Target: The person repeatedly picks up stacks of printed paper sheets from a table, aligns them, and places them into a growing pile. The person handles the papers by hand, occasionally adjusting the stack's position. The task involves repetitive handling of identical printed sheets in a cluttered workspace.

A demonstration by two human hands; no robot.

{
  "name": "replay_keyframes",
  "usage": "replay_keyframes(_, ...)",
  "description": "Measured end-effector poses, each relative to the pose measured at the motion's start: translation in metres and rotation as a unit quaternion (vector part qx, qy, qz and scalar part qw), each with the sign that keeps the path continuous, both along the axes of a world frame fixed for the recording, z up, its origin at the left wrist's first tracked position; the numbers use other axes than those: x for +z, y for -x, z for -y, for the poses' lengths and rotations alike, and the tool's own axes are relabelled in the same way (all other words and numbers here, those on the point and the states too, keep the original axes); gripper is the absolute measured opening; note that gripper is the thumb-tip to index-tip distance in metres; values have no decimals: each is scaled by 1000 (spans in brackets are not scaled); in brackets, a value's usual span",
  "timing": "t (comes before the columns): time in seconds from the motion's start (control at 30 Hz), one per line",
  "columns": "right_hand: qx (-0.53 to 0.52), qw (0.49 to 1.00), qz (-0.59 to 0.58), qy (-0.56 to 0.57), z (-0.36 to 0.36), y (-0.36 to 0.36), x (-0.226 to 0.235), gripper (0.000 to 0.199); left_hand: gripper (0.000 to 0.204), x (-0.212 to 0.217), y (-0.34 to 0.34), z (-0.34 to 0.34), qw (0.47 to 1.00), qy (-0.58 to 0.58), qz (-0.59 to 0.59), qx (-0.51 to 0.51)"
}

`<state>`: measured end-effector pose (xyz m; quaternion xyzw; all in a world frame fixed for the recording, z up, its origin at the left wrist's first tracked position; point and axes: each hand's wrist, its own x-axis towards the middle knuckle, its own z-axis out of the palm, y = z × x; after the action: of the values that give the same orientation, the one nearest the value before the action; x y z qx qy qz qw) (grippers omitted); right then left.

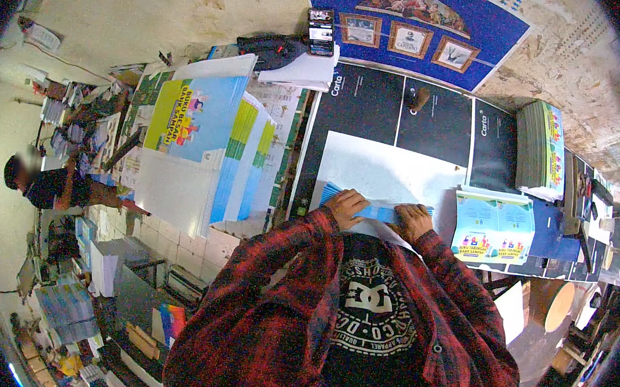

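Note:
In front of my body lies a blue stack of thin paper sheets, fanned into layers at its left end. My left hand has its fingers curled over the left part of the stack. At the right end, my right hand grips the same sheets with bent fingers. Under them a large white sheet covers part of the black tabletop. A white paper edge shows by my shirt, below the right hand. How many sheets are held, and where my thumbs press, I cannot make out.
Right of my hands lie printed blue-and-white cover sheets, with a tall stack of booklets behind. At left stand large printed sheets in piles. A small brown object sits at the back. A person stands far left.

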<state>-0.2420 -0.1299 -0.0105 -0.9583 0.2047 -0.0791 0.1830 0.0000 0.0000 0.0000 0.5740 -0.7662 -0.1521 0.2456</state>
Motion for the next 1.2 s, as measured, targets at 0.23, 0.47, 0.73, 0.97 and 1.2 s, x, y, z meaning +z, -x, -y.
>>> replay_keyframes(0.23,-3,1000,16,-10,2,9,18,45,44,-2,0,-8,1000,7,-5,2)
replay_keyframes(0.47,-23,997,-3,75,15,32,12,49,42,-5,1,-2,999,39,11,12)
replay_keyframes(0.73,-36,999,35,20,21,44,29,49,43,-5,-1,0,999,39,-15,-1)
replay_keyframes(0.97,-32,999,1,-14,27,72,5,45,45,-1,4,1,999,42,-4,-4)
replay_keyframes(1.2,-24,999,27,-27,31,74,8,36,48,0,3,-6,999,23,17,32)
